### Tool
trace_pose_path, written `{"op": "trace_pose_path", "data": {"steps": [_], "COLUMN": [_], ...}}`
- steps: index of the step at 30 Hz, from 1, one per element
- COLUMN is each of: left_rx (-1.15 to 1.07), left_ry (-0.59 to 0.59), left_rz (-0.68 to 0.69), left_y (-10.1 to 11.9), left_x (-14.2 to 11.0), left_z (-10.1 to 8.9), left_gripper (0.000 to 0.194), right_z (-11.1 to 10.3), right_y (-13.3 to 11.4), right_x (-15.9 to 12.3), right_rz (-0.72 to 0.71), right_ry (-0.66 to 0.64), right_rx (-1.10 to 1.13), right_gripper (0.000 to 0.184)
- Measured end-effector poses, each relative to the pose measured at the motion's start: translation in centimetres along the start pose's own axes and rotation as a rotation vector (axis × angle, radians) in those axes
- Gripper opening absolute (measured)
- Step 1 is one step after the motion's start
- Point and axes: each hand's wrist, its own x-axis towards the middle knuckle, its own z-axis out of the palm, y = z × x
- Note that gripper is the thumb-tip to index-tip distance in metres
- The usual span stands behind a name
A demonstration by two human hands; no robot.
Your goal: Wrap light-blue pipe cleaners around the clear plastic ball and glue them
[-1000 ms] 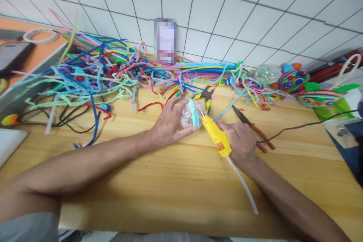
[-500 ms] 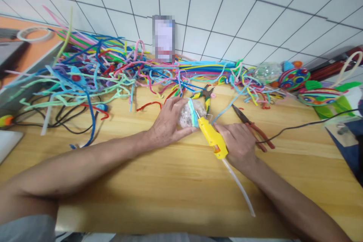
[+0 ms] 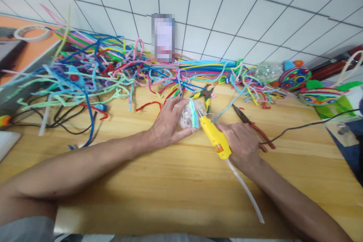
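My left hand (image 3: 168, 123) is closed around the left side of a clear, ball-like ornament (image 3: 185, 118) on the table. Blue and pale green pipe cleaners (image 3: 194, 113) band its middle. In my right hand (image 3: 241, 141) is a yellow hot glue gun (image 3: 215, 138), gripped by its handle. Its metal nozzle points at the ball just right of the band; whether it touches, I cannot tell. A long clear glue stick (image 3: 246, 193) trails out of the gun's back end. One light blue pipe cleaner (image 3: 231, 105) stretches from near the gun toward the back right.
Red-handled pliers (image 3: 252, 126) lie beside my right hand, and yellow-green pliers (image 3: 208, 96) behind the ball. Tangled pipe cleaners (image 3: 85, 72) fill the back left. A phone (image 3: 163, 38) leans on the tiled wall. Decorated ornaments (image 3: 295, 77) stand back right; a black cord (image 3: 309, 123) crosses there.
The glue gun and my right hand have shifted slightly right, and the glue stick's tail has swung right. My left hand keeps its hold on the ball.
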Motion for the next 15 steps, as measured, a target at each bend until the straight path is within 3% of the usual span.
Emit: {"op": "trace_pose_path", "data": {"steps": [10, 15], "left_rx": [0.015, 0.002], "left_ry": [-0.004, -0.026], "left_rz": [0.021, -0.002], "left_y": [0.06, -0.16], "left_x": [0.18, 0.02], "left_z": [-0.06, -0.10], "left_gripper": [0.089, 0.089], "right_z": [0.03, -0.09], "right_y": [-0.19, 0.04], "right_x": [-0.24, -0.26], "right_rz": [0.018, 0.007], "right_ry": [-0.002, 0.042], "right_rx": [0.001, 0.039], "right_gripper": [0.028, 0.038]}}
